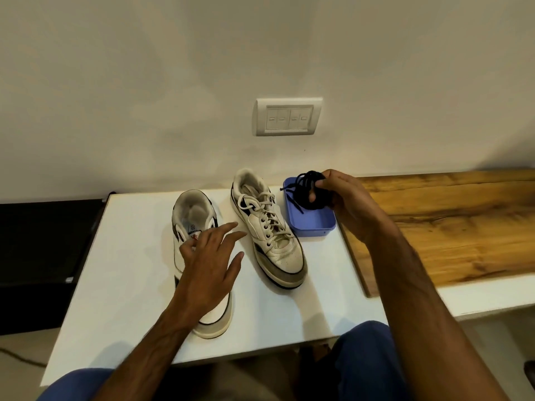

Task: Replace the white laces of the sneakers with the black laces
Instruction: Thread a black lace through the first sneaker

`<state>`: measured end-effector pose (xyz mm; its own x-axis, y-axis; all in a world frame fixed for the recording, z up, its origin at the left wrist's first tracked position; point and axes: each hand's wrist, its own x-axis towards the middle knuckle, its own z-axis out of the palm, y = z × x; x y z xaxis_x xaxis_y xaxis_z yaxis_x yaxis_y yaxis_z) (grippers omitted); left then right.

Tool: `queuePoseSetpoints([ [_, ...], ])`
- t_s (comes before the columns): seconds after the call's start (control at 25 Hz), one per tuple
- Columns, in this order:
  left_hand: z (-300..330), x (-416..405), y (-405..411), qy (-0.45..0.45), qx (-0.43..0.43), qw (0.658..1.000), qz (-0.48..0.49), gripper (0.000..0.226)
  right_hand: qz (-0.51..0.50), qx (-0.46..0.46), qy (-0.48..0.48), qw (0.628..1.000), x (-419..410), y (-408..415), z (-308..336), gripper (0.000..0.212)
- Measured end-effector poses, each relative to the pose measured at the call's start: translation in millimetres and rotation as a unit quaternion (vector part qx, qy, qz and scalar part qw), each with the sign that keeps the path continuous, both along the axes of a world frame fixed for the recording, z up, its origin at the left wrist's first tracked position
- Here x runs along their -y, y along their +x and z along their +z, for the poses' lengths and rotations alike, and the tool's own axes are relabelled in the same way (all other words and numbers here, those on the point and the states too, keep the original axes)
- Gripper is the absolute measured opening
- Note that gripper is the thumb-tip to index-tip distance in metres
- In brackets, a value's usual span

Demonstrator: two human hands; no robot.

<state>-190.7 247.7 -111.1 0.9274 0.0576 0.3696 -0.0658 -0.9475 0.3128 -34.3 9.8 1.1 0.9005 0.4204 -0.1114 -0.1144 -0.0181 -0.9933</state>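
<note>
- Nearest to us, along the bottom edge of the frame, we see blue trouser knees (367, 354), with both bare forearms reaching up from there over the white table (130, 250).
- Our left hand (210, 264) is in the lower middle of the frame, with fingers straight and spread; it lies over the front part of the left sneaker (192, 215). We cannot tell whether the palm touches the shoe. It holds nothing.
- That left sneaker lies with its heel opening toward the wall; its laces are hidden under the hand, so we cannot tell their state.
- The right sneaker (269, 227) sits just right of centre, near the first but apart from it, its toe angled toward the lower right. Its white laces (262, 205) are threaded through the eyelets and loosely tied.
- Our right hand (344, 198) is right of centre, with fingers curled round a bundle of black laces (308, 188). One loose lace end hangs down to the left.
- The bundle is held above the blue tray (312, 224), which stands on the table just beside the right sneaker.
- A wooden board (451, 224) fills the right side of the frame, next to the tray.
- On the pale wall (144, 82), upper middle, sits a white switch plate (288, 117).
- A black surface (43, 250) lies at the left edge.
</note>
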Motion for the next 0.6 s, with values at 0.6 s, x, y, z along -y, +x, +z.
queuePoseSetpoints([
  [0.6,33.8,-14.1,-22.8,-0.613,-0.072,0.782,0.085,0.025,0.088,-0.184,0.069,0.976,-90.7,-91.5,-73.6,0.014],
])
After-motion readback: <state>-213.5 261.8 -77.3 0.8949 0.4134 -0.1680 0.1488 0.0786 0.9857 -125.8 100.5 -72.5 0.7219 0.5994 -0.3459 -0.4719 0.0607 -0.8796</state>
